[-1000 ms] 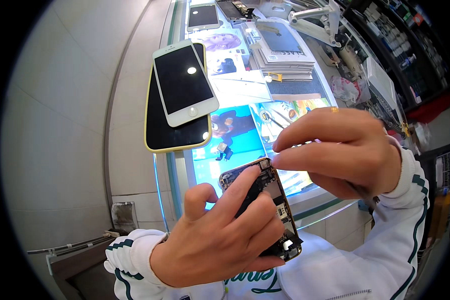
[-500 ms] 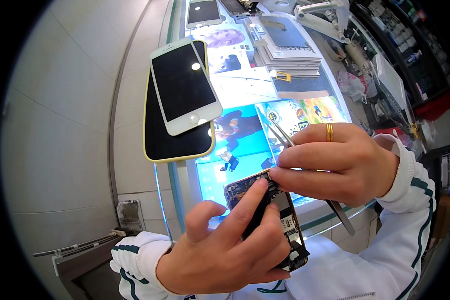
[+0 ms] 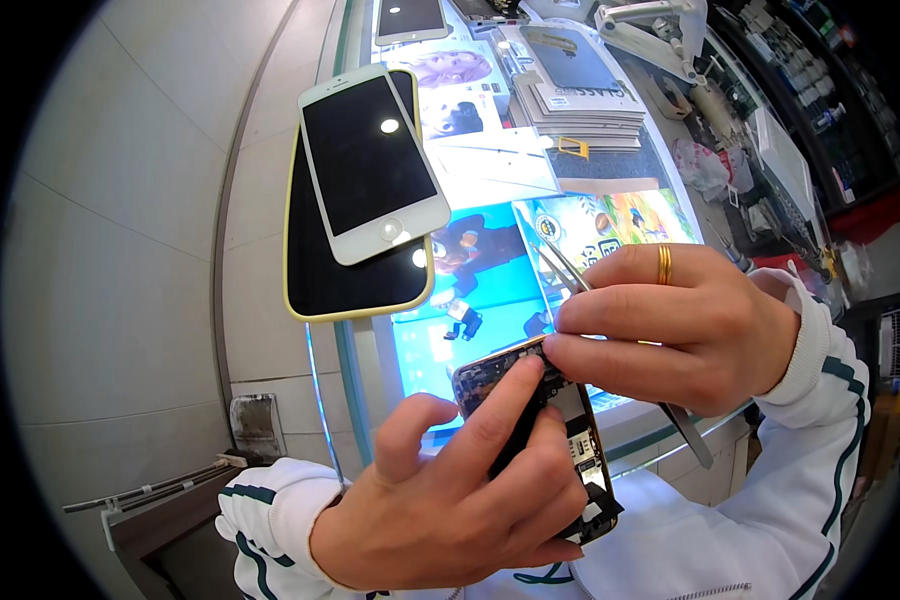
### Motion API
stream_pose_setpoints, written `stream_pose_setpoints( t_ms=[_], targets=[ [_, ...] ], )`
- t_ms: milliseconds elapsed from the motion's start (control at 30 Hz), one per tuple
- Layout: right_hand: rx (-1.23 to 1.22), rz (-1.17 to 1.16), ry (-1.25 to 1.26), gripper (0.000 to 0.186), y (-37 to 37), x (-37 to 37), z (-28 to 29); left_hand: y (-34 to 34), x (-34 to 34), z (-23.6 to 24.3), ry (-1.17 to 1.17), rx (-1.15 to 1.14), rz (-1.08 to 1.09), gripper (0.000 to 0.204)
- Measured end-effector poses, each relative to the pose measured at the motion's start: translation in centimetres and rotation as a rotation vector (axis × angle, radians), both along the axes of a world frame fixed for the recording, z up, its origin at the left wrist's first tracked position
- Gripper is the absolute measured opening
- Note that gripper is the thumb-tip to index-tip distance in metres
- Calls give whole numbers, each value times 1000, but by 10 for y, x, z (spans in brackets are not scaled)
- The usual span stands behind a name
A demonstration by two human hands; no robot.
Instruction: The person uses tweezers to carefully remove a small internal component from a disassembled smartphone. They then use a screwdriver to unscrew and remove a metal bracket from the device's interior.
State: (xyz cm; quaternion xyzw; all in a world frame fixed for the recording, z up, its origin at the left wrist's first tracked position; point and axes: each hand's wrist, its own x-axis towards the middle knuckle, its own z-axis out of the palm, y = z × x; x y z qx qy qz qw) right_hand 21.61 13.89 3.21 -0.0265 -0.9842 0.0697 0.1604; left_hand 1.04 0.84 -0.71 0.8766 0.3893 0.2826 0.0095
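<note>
Black opened phone (image 3: 578,450), clasped beneath left grip (image 3: 460,490), right grip (image 3: 680,328) at phone's corner, clutching tweezers (image 3: 688,437)

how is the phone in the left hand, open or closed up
Opened up: the phone in the left hand shows bare internal parts.

smooth metal tweezers (image 3: 688,437), glossy glass-fronted white phone (image 3: 373,165), shiny gold-toned metal rings (image 3: 664,265), ribbed cloth cuff (image 3: 808,335)

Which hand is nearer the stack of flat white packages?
Right: the right hand, holding tweezers, is below the stack in view; the left hand is farther down, on the opened phone.
</note>
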Motion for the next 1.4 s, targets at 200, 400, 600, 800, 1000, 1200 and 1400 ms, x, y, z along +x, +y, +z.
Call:
stream_pose_setpoints(
  t_ms=[200,400,600,800,1000,1200,1400],
  targets=[
    [-26,14,12,25,1,0,1,3,-8,21,127,-114,-68,57],
    [-60,17,55,25,2,1,-1,5,-10,24,129,-144,-103,62],
    [-67,21,46,26,1,0,-1,8,-25,35,60,-232,-125,65],
    [-55,20,30,26,2,1,-3,27,-44,32,-32,-133,28,33],
    [-39,4,56,25,1,0,-3,42,-42,31,3,-91,-19,30],
    [-43,3,69,26,1,1,-3,44,-40,30,21,-94,-58,29],
    [-15,13,48,28,0,1,-3,42,-41,24,-16,-160,-96,29]
  ],
)
